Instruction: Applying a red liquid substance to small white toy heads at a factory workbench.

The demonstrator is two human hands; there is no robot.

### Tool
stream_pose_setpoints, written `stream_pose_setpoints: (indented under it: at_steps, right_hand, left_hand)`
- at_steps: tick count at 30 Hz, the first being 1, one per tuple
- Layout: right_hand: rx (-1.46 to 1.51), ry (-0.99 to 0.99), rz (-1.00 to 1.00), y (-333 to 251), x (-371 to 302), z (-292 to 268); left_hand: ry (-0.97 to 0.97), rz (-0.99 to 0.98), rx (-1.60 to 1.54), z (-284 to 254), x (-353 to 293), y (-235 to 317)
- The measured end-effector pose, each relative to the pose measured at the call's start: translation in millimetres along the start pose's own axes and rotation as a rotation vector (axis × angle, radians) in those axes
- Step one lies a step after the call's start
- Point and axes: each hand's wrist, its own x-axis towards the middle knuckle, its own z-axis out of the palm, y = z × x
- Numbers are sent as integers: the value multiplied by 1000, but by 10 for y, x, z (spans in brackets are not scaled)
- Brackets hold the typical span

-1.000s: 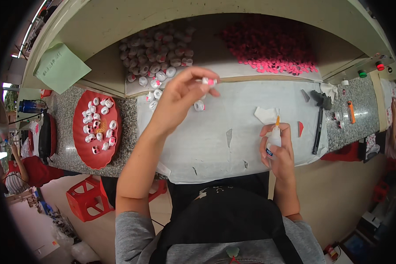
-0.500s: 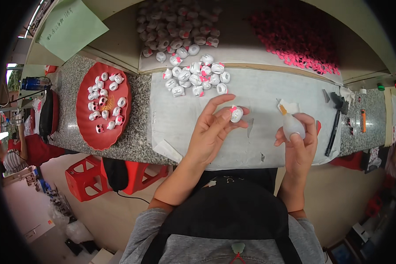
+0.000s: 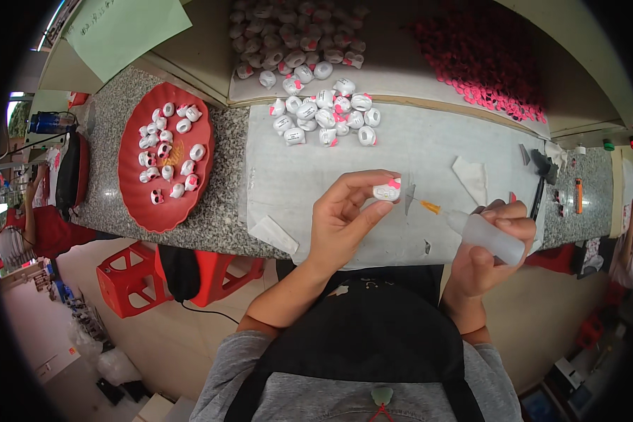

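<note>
Between the thumb and fingers of my left hand (image 3: 344,214) is a small white figurine head (image 3: 386,190) with a pink bow. My right hand (image 3: 482,257) is wrapped round a translucent squeeze bottle (image 3: 494,239), tilted with its orange needle tip (image 3: 430,207) pointing left at the head. A small gap seems to lie between needle and head. Beyond my hands, a cluster of similar white heads (image 3: 306,110) lies on the white paper (image 3: 288,169). A folded white tissue (image 3: 470,179) lies beyond the bottle.
On the left stands a red scalloped plate (image 3: 137,190) with several white heads. A shelf at the back holds more heads (image 3: 281,35) and a pile of pink pieces (image 3: 485,70). Black tweezers (image 3: 538,193) and an orange stick (image 3: 579,195) lie right. Red stools (image 3: 130,281) stand below left.
My right hand has turned the bottle from upright to tilted, its needle now near the head. My left hand has turned the head, showing its bow on the right.
</note>
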Motion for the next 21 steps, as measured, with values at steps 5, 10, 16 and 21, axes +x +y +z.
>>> stream_pose_setpoints:
  at_steps: [5,10,16,21]
  right_hand:
    - [-102,-146,-125,-40,-31,38]
    - [-138,-244,-136,-57,-49,9]
    - [-146,-246,-154,-36,-47,14]
    - [-151,-260,-148,-31,-49,12]
  left_hand:
    - [-21,-43,6,-16,-11,21]
    - [-37,-39,-26,-17,-5,15]
    - [-46,-33,-24,-16,1,7]
    - [-44,-50,-29,-7,-5,13]
